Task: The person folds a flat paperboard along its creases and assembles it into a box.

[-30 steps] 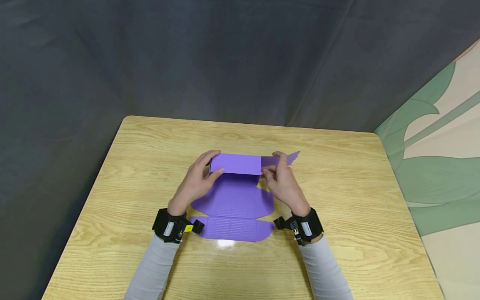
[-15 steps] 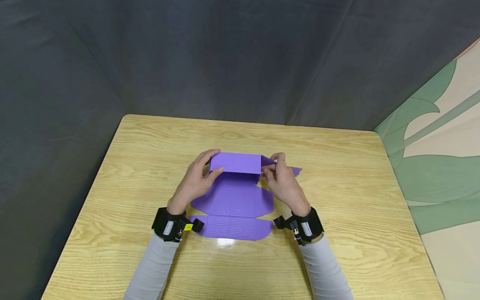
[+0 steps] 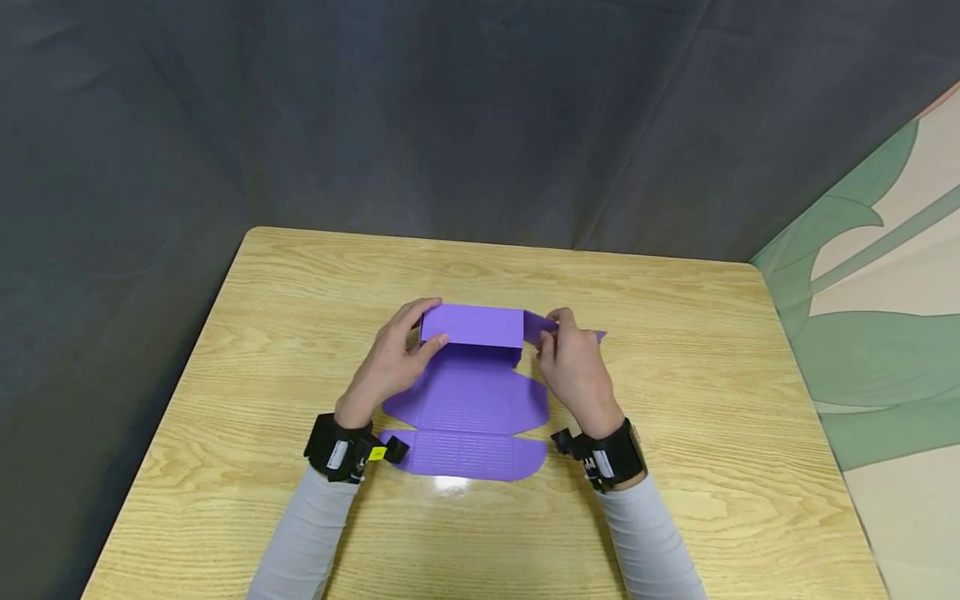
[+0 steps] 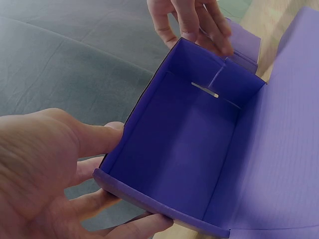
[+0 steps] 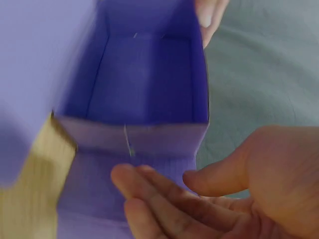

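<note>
Head view: purple part-folded cardboard box [image 3: 472,325] sits mid-table, on a light wood-grain table [image 3: 712,375]. Its mouth faces the person. Broad purple lid panel [image 3: 465,400] with rounded side tabs lies flat on the near side, between the forearms. Left hand [image 3: 386,362] is bent around the box's left end, thumb on the near edge of the upper face, so it has a grip there. Right hand [image 3: 577,371] is at the right end, fingers loosely bent at a purple side flap [image 3: 540,325] that sticks out past the box. Both wrists carry black strapped camera units [image 3: 337,450], above light grey sleeves [image 3: 307,533]. Dark cloth curtain [image 3: 450,125] behind the table; green-and-cream leaf-patterned panel [image 3: 862,350] to the right.

Left wrist view: looking into the box. Left thumb is on the long wall's rim, fingers spread around the end wall. Pale narrow slot [image 4: 205,90] in the inner face near the far end. Right hand's fingers touch that far end, side flap just beyond.

Right wrist view: blurry. Right fingers are extended with a slight bend over the side flap, thumb apart from them, no pinch visible. Can't tell how firmly they press. Left fingertips show at the box's far corner.
</note>
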Demonstrator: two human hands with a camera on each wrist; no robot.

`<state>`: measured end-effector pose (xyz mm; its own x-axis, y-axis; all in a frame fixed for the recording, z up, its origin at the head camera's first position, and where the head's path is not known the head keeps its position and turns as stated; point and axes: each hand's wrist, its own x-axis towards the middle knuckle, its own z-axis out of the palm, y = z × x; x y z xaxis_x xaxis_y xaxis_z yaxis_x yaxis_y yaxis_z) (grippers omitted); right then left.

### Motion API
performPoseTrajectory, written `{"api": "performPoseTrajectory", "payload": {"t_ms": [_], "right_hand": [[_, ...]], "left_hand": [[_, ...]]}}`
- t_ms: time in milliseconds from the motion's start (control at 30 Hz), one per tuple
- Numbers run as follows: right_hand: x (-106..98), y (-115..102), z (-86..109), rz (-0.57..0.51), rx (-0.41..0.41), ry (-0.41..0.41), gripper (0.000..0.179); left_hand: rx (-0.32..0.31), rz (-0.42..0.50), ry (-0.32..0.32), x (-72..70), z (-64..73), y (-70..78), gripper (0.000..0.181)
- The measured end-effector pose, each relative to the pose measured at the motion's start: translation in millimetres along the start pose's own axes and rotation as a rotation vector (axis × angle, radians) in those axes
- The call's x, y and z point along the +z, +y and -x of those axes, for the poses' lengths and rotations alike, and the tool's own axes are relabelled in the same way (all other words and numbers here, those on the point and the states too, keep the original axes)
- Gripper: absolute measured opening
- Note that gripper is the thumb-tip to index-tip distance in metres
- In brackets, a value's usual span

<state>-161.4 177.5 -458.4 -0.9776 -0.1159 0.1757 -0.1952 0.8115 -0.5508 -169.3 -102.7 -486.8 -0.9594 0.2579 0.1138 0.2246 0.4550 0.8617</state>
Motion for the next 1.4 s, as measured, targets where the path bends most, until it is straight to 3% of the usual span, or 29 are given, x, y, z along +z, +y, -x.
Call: {"api": "performPoseTrajectory", "payload": {"t_ms": [200,300,500,800,1400], "right_hand": [[-10,2,2.9,0.252,-0.007,0.136,0.018],[-15,6,2.7,0.288,-0.059,0.166,0.014],[-23,12,-0.4,0.261,-0.175,0.108,0.007],[-26,7,2.5,0.163,-0.08,-0.025,0.007],[-24,0,5.1,0.1,-0.133,-0.065,0.011]], "left_hand": [[-0.01,0.014,-0.005,-1.1,0.0,0.4,0.056],[-0.015,0.027,-0.008,-2.1,0.0,1.1,0.057],[-0.017,0.026,-0.006,-2.3,0.0,0.7,0.056],[-0.017,0.025,-0.005,-2.3,-0.5,0.8,0.055],[-0.007,0.021,-0.004,-2.2,-0.2,0.5,0.055]]}}
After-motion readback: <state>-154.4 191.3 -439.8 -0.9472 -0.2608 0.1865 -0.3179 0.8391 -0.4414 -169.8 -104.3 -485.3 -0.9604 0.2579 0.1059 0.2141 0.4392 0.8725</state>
